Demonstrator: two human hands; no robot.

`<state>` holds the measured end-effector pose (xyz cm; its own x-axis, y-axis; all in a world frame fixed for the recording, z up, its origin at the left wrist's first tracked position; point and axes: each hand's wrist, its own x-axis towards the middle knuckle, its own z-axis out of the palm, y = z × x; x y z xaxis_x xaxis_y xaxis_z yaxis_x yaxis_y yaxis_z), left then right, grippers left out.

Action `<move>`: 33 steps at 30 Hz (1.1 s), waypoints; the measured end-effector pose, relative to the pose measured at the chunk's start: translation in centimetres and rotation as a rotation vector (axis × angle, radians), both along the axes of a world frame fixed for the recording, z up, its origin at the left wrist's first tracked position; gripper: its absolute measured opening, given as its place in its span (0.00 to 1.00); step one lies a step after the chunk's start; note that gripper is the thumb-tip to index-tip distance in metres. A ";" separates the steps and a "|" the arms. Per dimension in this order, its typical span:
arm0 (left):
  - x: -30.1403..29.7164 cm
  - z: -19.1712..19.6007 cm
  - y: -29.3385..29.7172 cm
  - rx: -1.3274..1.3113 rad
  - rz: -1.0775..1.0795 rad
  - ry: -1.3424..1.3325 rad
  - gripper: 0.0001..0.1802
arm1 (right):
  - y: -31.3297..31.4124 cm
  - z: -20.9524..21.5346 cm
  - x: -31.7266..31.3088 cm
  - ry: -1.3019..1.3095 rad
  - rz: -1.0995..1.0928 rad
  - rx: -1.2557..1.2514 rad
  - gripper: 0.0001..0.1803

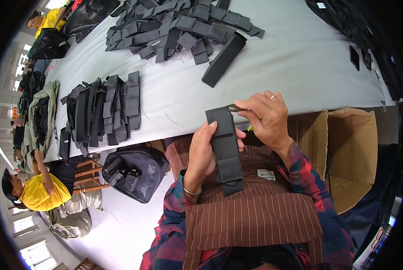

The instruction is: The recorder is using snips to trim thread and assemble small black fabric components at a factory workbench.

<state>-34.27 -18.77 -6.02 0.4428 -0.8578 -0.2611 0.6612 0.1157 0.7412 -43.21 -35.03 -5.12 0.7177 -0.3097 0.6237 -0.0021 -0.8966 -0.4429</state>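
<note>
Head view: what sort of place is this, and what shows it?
Probably a sewing workshop: dark strips heaped on a large table, a co-worker in yellow, and a cardboard box.

The dark fabric strip (228, 155) partly hides the left hand (203, 147).

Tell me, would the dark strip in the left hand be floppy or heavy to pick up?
Probably bendy: the dark strip looks like creased, layered cloth. Likely light, since it looks thin and the left hand holds it. Flat, so it probably won't roll.
</note>
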 end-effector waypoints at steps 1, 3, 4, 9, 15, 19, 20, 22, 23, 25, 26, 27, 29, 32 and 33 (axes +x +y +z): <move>0.0 -0.1 0.0 -0.001 0.000 0.000 0.22 | 0.0 0.0 0.0 0.000 0.000 -0.001 0.09; 0.1 -0.2 0.0 -0.016 -0.008 0.031 0.22 | -0.1 0.1 0.0 -0.009 0.006 -0.024 0.07; 0.1 -0.2 0.0 -0.016 -0.008 0.031 0.22 | -0.1 0.1 -0.1 -0.008 0.006 -0.024 0.07; 0.3 -0.7 -0.2 -0.089 0.025 0.044 0.20 | -0.3 -0.3 -0.3 -0.006 0.015 0.268 0.12; -0.1 0.7 -1.0 -0.069 0.196 0.012 0.23 | 1.4 1.2 0.0 0.249 0.275 0.277 0.18; 0.6 -0.2 -0.7 -0.127 0.084 0.156 0.22 | 0.6 -0.2 1.2 0.202 0.204 0.344 0.16; 0.9 -0.7 -0.5 -0.176 0.027 0.197 0.23 | 1.1 0.2 1.5 0.212 0.191 0.596 0.09; 1.3 -1.7 -0.3 -0.212 -0.035 0.235 0.27 | 1.1 0.1 2.0 0.218 0.209 0.849 0.07; 1.3 -1.8 -0.2 -0.210 -0.035 0.236 0.27 | 0.9 0.1 2.3 0.222 0.225 1.099 0.05; 1.1 -1.7 0.0 -0.152 -0.010 0.290 0.28 | 0.9 -0.2 2.7 0.182 0.233 1.083 0.06; 1.1 -1.8 0.1 -0.152 -0.010 0.291 0.28 | 0.9 -0.3 2.8 0.141 0.222 1.096 0.05; 1.1 -1.9 0.2 -0.170 -0.021 0.282 0.28 | 0.9 -0.5 2.9 0.100 0.209 1.109 0.05; 1.1 -2.0 0.6 -0.188 -0.032 0.272 0.28 | 0.3 -1.1 2.7 0.068 0.230 1.066 0.05; 1.1 -2.4 1.7 -0.142 -0.108 0.173 0.30 | -0.1 -0.4 2.2 -0.002 0.314 1.233 0.05; 1.1 -2.6 2.2 -0.098 -0.157 0.111 0.31 | -0.2 0.2 2.0 -0.043 0.380 1.443 0.05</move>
